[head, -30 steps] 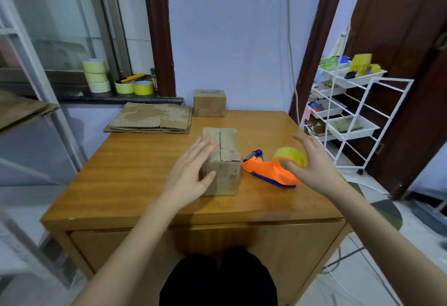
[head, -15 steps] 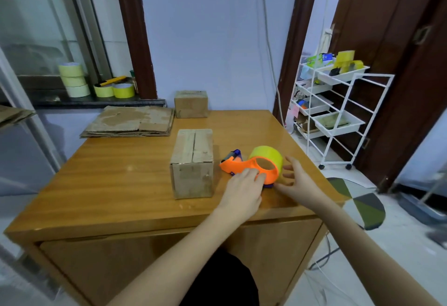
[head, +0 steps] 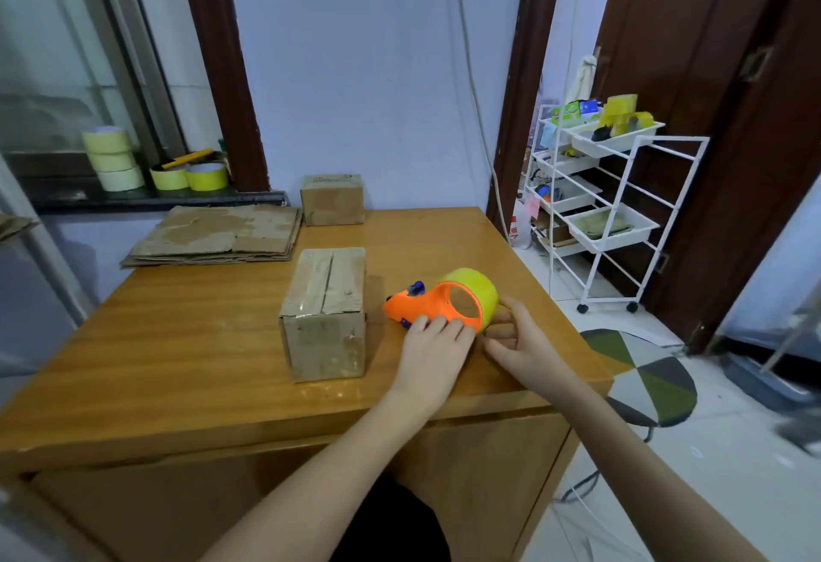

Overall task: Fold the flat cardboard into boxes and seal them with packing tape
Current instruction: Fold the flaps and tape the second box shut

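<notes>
The head view looks down on a wooden table [head: 177, 339] where a small, oblong brown cardboard box [head: 326, 313] stands with its top flaps folded shut and the centre seam running away from the person, along the box's long axis. Just to the right of that box, near but not touching it, lies an orange plastic tape dispenser [head: 426, 305] carrying a yellow roll of packing tape [head: 477, 293]; its narrow nose points left toward the box and its roll end sits to the right. The left hand [head: 433, 350] rests on the near edge of the dispenser's orange frame, fingers only loosely bent and laid on it rather than closed around it. The right hand [head: 524, 346] is at the roll's near right side, fingers part curled, fingertips touching or almost touching the tape; whether it pinches a loose tape end cannot be told. Both hands are right of the box, the left one nearer to it. Judging from this, the coming move is to lift the dispenser and carry it left to the box's seam, so tape must run along that long axis. Beyond the box, a stack of flat cardboard sheets [head: 217, 235] lies at the far left, and a second small cardboard box [head: 332, 199] sits behind it.
</notes>
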Tool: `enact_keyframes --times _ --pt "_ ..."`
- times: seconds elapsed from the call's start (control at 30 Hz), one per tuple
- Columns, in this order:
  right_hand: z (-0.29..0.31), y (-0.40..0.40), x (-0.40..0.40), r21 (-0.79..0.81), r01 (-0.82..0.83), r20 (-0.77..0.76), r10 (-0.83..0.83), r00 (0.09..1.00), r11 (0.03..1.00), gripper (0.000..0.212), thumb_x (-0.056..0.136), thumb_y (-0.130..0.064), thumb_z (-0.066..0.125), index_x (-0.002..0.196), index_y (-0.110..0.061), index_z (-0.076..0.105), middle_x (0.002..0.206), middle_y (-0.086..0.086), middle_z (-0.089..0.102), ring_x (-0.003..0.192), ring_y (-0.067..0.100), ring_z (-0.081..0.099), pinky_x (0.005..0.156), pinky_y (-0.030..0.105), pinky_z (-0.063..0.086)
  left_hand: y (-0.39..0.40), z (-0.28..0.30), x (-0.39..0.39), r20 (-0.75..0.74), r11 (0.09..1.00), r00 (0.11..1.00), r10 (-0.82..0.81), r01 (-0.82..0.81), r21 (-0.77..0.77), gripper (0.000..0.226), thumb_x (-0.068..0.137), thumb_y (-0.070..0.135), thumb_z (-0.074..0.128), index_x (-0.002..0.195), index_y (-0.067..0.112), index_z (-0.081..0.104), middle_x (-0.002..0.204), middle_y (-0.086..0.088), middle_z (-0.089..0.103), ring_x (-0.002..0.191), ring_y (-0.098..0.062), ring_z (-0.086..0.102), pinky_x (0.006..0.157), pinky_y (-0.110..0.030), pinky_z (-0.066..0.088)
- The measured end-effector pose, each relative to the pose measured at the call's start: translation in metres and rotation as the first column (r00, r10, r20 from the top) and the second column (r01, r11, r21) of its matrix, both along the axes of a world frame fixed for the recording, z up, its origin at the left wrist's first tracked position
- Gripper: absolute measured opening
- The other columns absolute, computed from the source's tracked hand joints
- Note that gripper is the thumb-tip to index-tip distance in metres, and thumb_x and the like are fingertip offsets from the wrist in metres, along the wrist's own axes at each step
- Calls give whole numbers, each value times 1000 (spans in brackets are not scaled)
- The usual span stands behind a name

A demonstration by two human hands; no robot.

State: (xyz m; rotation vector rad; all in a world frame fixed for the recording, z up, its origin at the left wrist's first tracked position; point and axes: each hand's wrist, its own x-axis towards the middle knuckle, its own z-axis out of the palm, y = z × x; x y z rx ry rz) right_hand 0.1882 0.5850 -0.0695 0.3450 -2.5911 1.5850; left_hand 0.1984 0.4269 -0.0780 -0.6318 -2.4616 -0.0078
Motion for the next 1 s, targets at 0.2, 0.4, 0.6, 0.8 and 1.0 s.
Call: enact_keyframes --times 0.2,0.4,0.6,0.8,1.0 --pt "3 6 15 99 -11 -222 32 974 995 86 85 -9 68 149 -21 13 131 -6 50 119 4 51 96 22 46 -8 54 6 50 933 998 34 -49 356 20 82 6 66 99 17 68 92 3 71 86 -18 65 74 -23 28" --pt "36 1 27 211 72 -579 65 813 975 89 82 -30 69 145 -47 9 141 -11 36 126 -20 29 99 2 29 -11 110 6 181 811 981 -68 -51 583 24 98 19 48 116 21 63 109 3 68 102 -24 56 77 -28 36" --pt "78 -13 37 222 -10 -554 134 822 975 70 85 -45 61 136 -53 13 128 -29 36 113 -12 44 87 12 45 -25 144 11 270 534 809 -521 62 843 22 98 6 49 112 2 65 104 -5 67 86 -5 61 74 -10 48" --pt "81 -46 50 181 -167 -528 239 815 969 61 93 -45 51 136 -64 12 122 -15 52 102 16 58 82 45 53 -33 149 22 275 424 772 -573 -8 906 22 98 8 50 109 4 68 96 -1 68 82 0 63 71 -8 47" --pt "81 -71 49 138 -112 -607 173 775 984 82 79 -41 61 138 -63 9 93 18 66 78 33 64 68 53 52 -45 157 33 310 488 818 -484 -42 872 24 98 16 51 109 7 70 100 3 63 89 6 56 81 -12 44"
